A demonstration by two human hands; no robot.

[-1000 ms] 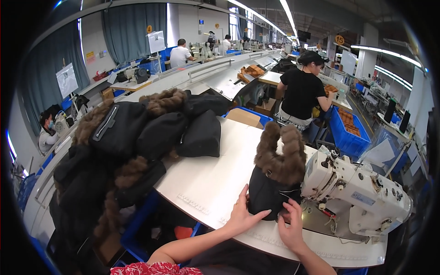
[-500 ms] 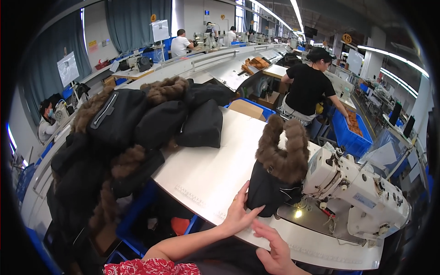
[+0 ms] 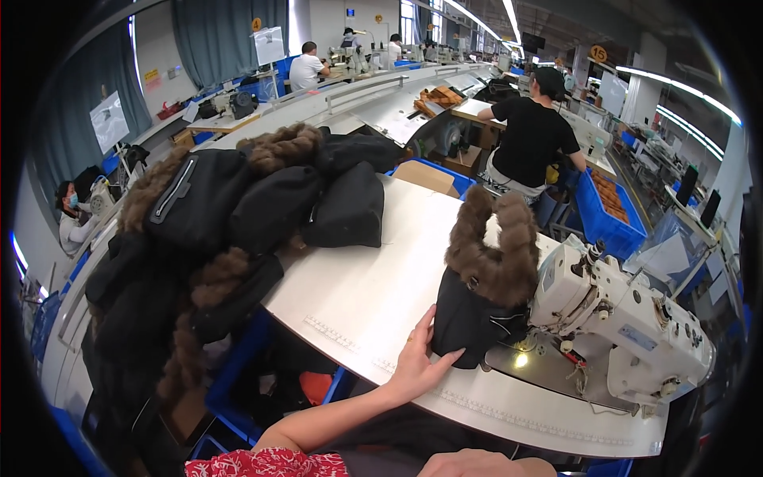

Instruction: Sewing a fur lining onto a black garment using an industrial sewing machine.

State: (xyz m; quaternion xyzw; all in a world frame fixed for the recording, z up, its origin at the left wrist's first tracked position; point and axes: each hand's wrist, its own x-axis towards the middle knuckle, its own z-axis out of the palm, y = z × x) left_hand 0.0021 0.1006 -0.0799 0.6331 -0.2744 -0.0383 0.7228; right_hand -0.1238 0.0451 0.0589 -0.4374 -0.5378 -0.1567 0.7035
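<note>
A black fabric bag (image 3: 469,326) with a thick brown fur handle (image 3: 497,262) lies on the white table, left of the sewing machine (image 3: 628,322). My left hand (image 3: 417,366) rests against the bag's lower left edge. Its thumb and fingers are stretched apart, touching the fabric without closing round it. At the lower edge of the view, my right hand (image 3: 469,463) is apart from the bag, low in front of the table. Only its back shows; its fingers are hidden.
Black bags with brown fur (image 3: 278,203) are heaped along the table's left side. Blue bins (image 3: 230,381) stand below. A small red tool (image 3: 571,359) lies by the machine's needle area. Beyond the table, a person in black (image 3: 534,131) stands beside a blue crate (image 3: 608,219) of orange-brown pieces.
My right hand has drawn back from beside the bag to the lower edge of the view. My left hand stays against the bag. The co-worker's arm has moved back from the crate.
</note>
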